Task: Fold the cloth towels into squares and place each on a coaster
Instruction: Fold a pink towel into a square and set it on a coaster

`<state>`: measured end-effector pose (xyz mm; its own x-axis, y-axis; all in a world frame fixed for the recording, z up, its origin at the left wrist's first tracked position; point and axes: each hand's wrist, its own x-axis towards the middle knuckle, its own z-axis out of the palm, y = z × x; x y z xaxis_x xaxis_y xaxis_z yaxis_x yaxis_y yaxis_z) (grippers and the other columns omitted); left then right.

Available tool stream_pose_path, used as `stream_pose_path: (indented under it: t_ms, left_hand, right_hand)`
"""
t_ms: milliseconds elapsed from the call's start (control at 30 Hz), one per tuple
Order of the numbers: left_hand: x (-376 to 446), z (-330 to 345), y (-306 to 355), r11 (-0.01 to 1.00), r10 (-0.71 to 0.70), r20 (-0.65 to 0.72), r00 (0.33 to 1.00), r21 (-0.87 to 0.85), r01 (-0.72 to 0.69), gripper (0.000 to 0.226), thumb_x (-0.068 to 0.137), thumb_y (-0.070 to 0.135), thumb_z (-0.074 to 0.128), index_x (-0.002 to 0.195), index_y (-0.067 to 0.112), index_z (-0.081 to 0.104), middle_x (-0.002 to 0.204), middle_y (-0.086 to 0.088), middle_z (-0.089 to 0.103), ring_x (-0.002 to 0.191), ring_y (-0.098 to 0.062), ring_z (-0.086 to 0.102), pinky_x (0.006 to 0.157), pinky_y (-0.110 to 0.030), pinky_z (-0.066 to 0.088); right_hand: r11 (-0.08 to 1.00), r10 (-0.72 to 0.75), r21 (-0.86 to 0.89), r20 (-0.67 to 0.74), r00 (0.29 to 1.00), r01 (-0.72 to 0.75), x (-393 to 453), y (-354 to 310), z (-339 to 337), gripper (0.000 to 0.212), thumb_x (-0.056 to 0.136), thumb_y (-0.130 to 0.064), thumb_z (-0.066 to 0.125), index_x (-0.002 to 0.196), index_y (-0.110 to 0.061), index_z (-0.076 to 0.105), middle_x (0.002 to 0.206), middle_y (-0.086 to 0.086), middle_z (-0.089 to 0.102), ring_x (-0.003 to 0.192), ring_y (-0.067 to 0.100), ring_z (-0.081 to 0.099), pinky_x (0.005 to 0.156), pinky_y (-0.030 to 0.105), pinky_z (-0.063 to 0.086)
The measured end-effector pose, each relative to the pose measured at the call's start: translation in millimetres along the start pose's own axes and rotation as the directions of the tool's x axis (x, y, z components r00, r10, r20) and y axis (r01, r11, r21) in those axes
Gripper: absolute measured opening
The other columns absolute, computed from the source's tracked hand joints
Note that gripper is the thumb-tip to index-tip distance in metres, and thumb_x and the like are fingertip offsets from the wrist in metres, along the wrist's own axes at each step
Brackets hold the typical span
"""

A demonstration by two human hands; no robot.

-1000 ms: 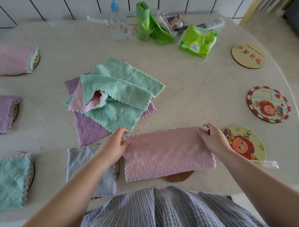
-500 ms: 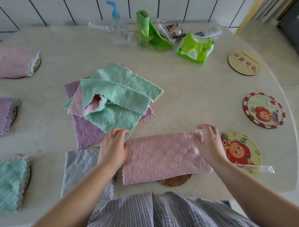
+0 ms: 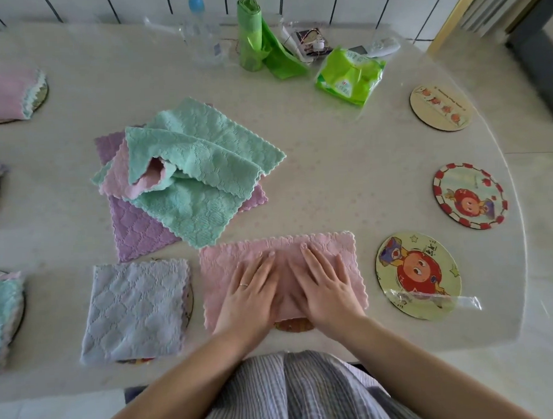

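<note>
Now my left hand (image 3: 252,292) and right hand (image 3: 327,286) have left the pink towel's (image 3: 330,248) ends and press flat, fingers straight, on its middle.

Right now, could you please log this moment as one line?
step: flattening | left hand: flat on pink towel | right hand: flat on it | coaster: underneath

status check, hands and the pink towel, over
Left hand and right hand flat, pressing pink quilted cloth towel. Towel folded to a rectangle over a round coaster. Nothing in the way.
</note>
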<state>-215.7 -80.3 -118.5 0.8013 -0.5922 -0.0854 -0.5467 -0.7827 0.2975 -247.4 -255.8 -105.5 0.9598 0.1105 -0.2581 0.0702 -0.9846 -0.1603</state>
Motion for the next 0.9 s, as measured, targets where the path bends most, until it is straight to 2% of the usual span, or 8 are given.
stream_pose_path:
  t_ms: [200,333,433,500,633,733,800,900]
  left_hand:
    - [-18,2,-18,0.996,-0.005,-0.017,1.0,0.091,0.007,0.052,0.095,0.045,0.033,0.135,0.014,0.046,0.146,-0.011,0.038,0.136,-0.024,0.029,0.112,-0.046,0.019]
    - [-35,4,-12,0.986,-0.146,-0.026,0.989,0.077,0.148,0.054,0.098,0.047,0.022,0.137,0.015,0.043,0.147,-0.009,0.036,0.137,-0.024,0.032,0.109,-0.05,0.026]
    - [-45,7,-1,0.961,-0.269,-0.092,0.959,0.047,0.274,0.054,0.098,0.046,0.022,0.133,0.014,0.049,0.143,-0.009,0.042,0.133,-0.025,0.038,0.107,-0.051,0.03]
    - [-49,10,10,0.92,-0.387,-0.154,0.909,0.005,0.393,0.053,0.097,0.045,0.025,0.127,0.013,0.054,0.139,-0.011,0.048,0.13,-0.027,0.042,0.106,-0.05,0.031]
    - [-51,16,51,0.771,-0.637,-0.335,0.694,-0.278,0.573,0.032,0.083,0.019,0.063,0.115,0.013,0.059,0.122,-0.011,0.057,0.11,-0.03,0.053,0.091,-0.047,0.044]
    - [-46,14,87,0.527,-0.836,-0.26,0.483,-0.625,0.576,0.022,0.085,0.011,0.064,0.107,0.015,0.063,0.104,0.003,0.06,0.097,-0.013,0.055,0.084,-0.037,0.049]
    - [-41,10,108,0.129,-0.93,0.068,0.361,-0.861,0.492,0.019,0.089,0.019,0.059,0.109,0.021,0.059,0.103,0.013,0.059,0.101,-0.011,0.057,0.086,-0.03,0.049]
    - [-30,-1,127,-0.361,-0.845,0.443,0.299,-0.886,0.293,0.024,0.091,0.014,0.057,0.116,0.016,0.056,0.111,-0.001,0.06,0.103,-0.016,0.059,0.083,-0.027,0.049]
  right_hand:
    - [0.994,-0.087,-0.066,0.034,0.996,0.09,-11,36,5,0.064,0.092,-0.06,0.026,0.147,-0.028,0.02,0.155,0.009,0.019,0.144,0.023,0.013,0.112,0.053,0.004]
    - [0.987,-0.118,-0.103,0.083,0.99,0.126,-21,63,3,0.067,0.092,-0.064,0.018,0.148,-0.027,0.016,0.156,0.008,0.009,0.144,0.022,0.004,0.113,0.056,0.003]
    - [0.979,-0.143,-0.124,0.151,0.978,0.162,-22,82,-2,0.068,0.091,-0.065,0.016,0.147,-0.027,0.02,0.155,0.008,0.017,0.141,0.022,0.012,0.112,0.059,0.01]
    - [0.968,-0.188,-0.135,0.165,0.968,0.211,-16,89,-14,0.07,0.089,-0.067,0.009,0.145,-0.027,0.026,0.154,0.008,0.019,0.141,0.025,0.017,0.108,0.059,0.013]
    - [0.947,-0.32,0.021,0.151,0.935,0.32,13,82,-43,0.075,0.081,-0.064,0.003,0.143,-0.029,0.025,0.157,-0.001,0.002,0.144,0.018,-0.009,0.11,0.052,-0.014]
    - [0.926,-0.373,0.106,0.101,0.922,0.363,44,69,-58,0.052,0.093,-0.05,0.033,0.138,-0.026,0.036,0.154,-0.005,0.015,0.143,0.014,0.002,0.114,0.048,-0.008]
    - [0.915,-0.385,0.171,0.099,0.918,0.365,64,58,-62,0.045,0.093,-0.037,0.044,0.136,-0.023,0.042,0.15,-0.004,0.027,0.14,0.015,0.018,0.115,0.042,0.003]
    - [0.905,-0.368,0.277,0.13,0.921,0.322,87,43,-65,0.04,0.09,-0.026,0.049,0.13,-0.018,0.052,0.135,0.004,0.048,0.125,0.022,0.044,0.104,0.035,0.032]
